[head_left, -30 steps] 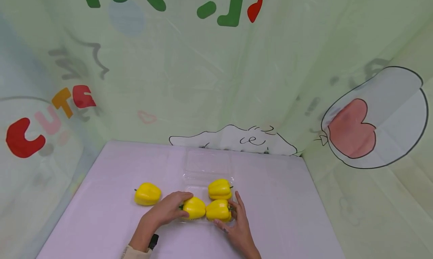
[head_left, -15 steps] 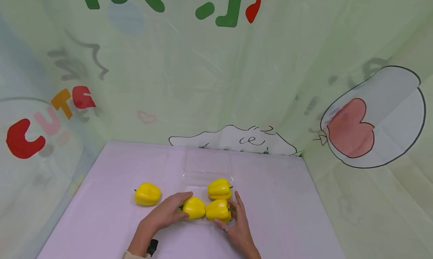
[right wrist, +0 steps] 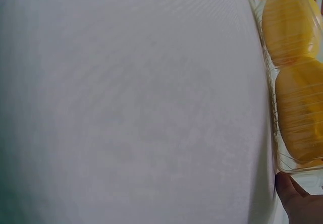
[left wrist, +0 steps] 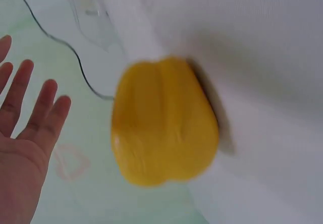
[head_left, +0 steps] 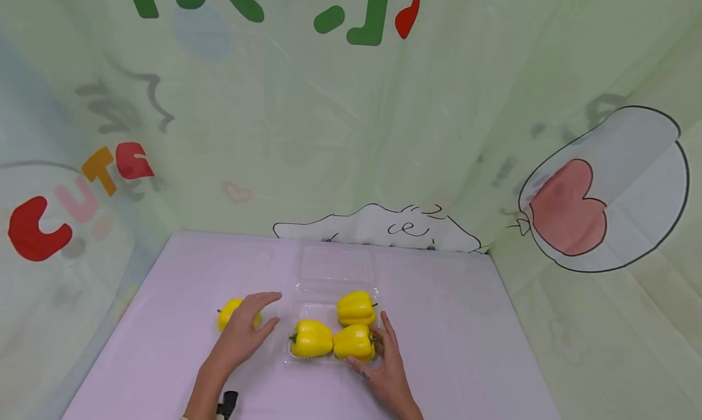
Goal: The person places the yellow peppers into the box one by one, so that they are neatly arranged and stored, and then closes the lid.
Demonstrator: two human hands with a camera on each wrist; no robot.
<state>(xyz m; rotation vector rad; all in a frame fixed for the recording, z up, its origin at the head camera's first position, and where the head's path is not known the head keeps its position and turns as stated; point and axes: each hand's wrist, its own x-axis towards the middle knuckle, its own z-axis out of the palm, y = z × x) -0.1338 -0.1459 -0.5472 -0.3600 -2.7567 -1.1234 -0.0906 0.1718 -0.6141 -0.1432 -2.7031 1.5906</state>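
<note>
A clear plastic clamshell box [head_left: 307,311] lies with its lid folded back, and three yellow bell peppers sit in it: one at the back right [head_left: 356,308], one at the front right [head_left: 353,341], one at the front left [head_left: 311,339]. My right hand [head_left: 388,366] holds the box at its right front corner, thumb at the front edge. In the right wrist view the thumb is at the box's ribbed wall [right wrist: 272,103]. My left hand [head_left: 241,331], fingers spread and holding nothing, is over another yellow bell pepper [head_left: 227,313] left of the box, partly covering it.
The lid [head_left: 337,266] extends toward the back of the pale table [head_left: 455,334]. A printed cloth curtain [head_left: 329,133] closes off the back and both sides.
My left hand has released the front left bell pepper in the box and moved left, over the loose one. The right hand stays at the box corner.
</note>
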